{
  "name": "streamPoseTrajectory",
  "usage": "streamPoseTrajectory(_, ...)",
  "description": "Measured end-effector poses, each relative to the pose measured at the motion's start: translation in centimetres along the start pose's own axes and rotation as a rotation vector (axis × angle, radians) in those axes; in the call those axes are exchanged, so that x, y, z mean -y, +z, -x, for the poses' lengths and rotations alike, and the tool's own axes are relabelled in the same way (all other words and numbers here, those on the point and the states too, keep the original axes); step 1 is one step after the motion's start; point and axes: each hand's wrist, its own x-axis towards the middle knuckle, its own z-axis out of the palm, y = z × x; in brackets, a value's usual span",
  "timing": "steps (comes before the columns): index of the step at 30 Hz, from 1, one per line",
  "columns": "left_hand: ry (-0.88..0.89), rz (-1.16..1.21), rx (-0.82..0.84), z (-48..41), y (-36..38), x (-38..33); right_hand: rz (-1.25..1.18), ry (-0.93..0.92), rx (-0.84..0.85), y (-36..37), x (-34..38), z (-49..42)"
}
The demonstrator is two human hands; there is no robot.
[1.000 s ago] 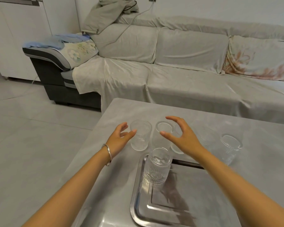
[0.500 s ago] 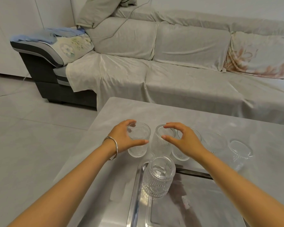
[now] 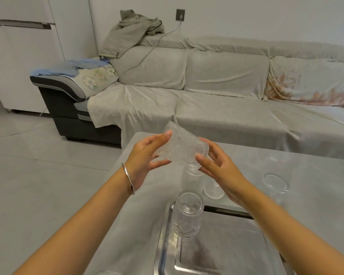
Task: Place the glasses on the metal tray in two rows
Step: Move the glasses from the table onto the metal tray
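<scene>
Two clear ribbed glasses are up in the air above the table's far left part, tilted and touching. My left hand (image 3: 147, 155) grips the left one (image 3: 172, 142). My right hand (image 3: 218, 169) holds the other (image 3: 199, 150) by its end; where one glass ends and the other begins is hard to tell. On the metal tray (image 3: 165, 247) one glass (image 3: 188, 215) stands upright in the far left corner. Two more glasses stand on the table behind the tray: one (image 3: 213, 190) partly hidden by my right hand, one (image 3: 275, 183) further right.
The grey table (image 3: 310, 161) runs off to the right. A covered sofa (image 3: 226, 108) stands just behind its far edge. Tiled floor (image 3: 48, 165) lies to the left. A blurred glass rim (image 3: 107, 272) shows at the bottom edge.
Both hands closed on the two leftmost glasses behind the tray and lifted them off the table, tilting them. The camera has tipped upward.
</scene>
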Motion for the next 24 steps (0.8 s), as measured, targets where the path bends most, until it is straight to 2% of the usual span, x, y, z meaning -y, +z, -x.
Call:
streamPoseTrajectory(2,0.017,0.029,0.081,1.0,1.3,-0.6,-0.073,-0.004,-0.018,-0.4,1.2,1.1)
streamPoseTrajectory(7,0.004,0.101,0.141,2.4,4.3,-0.3,-0.148,-0.014,-0.139,-2.3,2.7,4.2)
streamPoseTrajectory(11,-0.045,0.131,0.213,3.0,6.2,0.3,-0.055,-0.044,-0.253,-4.2,3.3,6.6)
streamPoseTrajectory(14,0.008,0.096,0.126,3.1,6.6,1.6,0.089,-0.067,-0.324,-6.0,3.6,8.1)
streamPoseTrajectory(17,0.1,-0.224,-0.031,2.9,6.0,4.3,0.223,-0.085,-0.379,-7.3,3.5,9.3)
streamPoseTrajectory(20,0.102,-0.583,0.019,2.9,4.8,7.9,0.35,-0.089,-0.399,-8.0,2.6,9.7)
streamPoseTrajectory(24,0.043,-0.652,0.056,3.1,3.9,10.9,0.516,-0.065,-0.356,-7.8,0.3,9.8)
